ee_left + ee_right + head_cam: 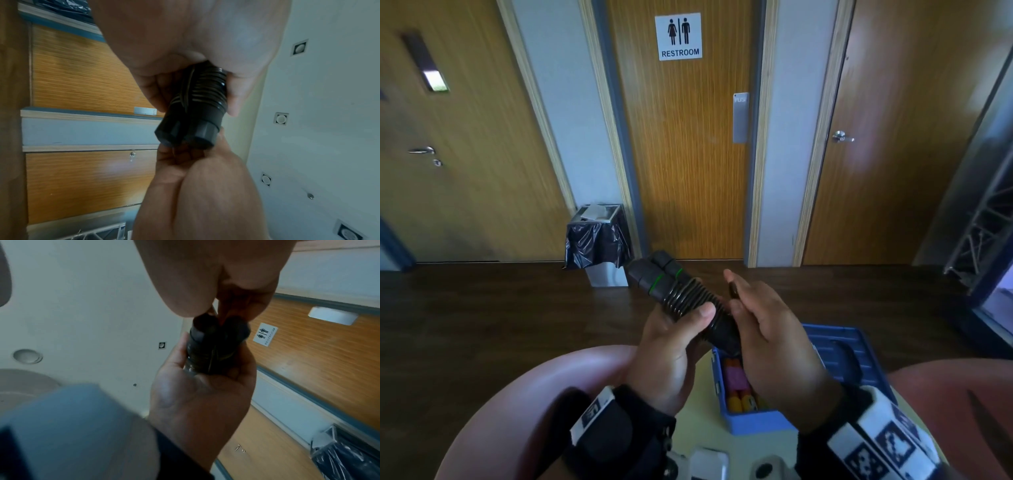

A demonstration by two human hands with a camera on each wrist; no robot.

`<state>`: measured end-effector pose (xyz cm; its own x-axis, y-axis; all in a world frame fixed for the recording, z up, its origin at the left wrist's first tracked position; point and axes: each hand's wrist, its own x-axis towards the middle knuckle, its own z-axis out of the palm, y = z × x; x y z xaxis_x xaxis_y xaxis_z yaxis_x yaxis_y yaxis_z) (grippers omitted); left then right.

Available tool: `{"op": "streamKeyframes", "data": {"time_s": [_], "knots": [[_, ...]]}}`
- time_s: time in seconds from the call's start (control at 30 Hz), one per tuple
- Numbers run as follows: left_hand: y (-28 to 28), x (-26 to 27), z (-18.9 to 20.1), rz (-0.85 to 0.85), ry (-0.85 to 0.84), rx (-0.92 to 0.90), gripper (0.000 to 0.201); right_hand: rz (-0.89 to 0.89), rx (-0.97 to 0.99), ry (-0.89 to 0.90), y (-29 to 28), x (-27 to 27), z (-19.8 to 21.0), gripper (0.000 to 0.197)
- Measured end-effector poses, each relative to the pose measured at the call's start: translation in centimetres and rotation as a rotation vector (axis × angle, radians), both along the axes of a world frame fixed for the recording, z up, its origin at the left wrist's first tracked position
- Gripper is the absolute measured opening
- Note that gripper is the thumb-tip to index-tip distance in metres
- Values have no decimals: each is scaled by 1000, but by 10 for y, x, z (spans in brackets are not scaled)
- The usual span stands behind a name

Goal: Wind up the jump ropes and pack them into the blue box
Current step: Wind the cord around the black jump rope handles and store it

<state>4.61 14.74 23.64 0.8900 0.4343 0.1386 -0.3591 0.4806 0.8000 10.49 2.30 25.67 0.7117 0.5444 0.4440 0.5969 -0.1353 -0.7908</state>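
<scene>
A person's left hand (671, 346) grips a black jump rope (681, 298) whose two handles lie side by side, bound together by tight coils of cord, the thumb pressed across the windings. The right hand (770, 339) closes its fingers around the bundle's near end, pinching it from the other side; the wrist views show both palms cupping the paired handle caps. The rope is held in mid-air above a pale round table (698, 394). Just below the hands, on that table, sits the open blue box (756, 423), lid (835, 346) tipped back, already holding yellow and pink rope handles (738, 387). Beyond, a bin lined with a black bag (599, 241) stands beside a wooden door marked with a restroom sign (678, 36).
</scene>
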Motion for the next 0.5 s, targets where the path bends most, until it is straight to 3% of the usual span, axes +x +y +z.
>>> {"op": "streamKeyframes", "data": {"time_s": [0.13,0.27,0.33,0.4,0.5], "knots": [[1,-2,4,-21,-17,104,28,14,-73,-139,-8,3,8,33],[-2,2,9,-24,-65,18,44,31,136,99,-15,-1,19,28],[-5,3,12,-17,-90,22,40,28,162,156,-14,-1,21,34],[-6,3,14,-10,-101,34,28,12,74,34,-12,0,19,39],[-5,3,16,-20,-82,57,25,-8,-81,-123,-9,0,17,43]]}}
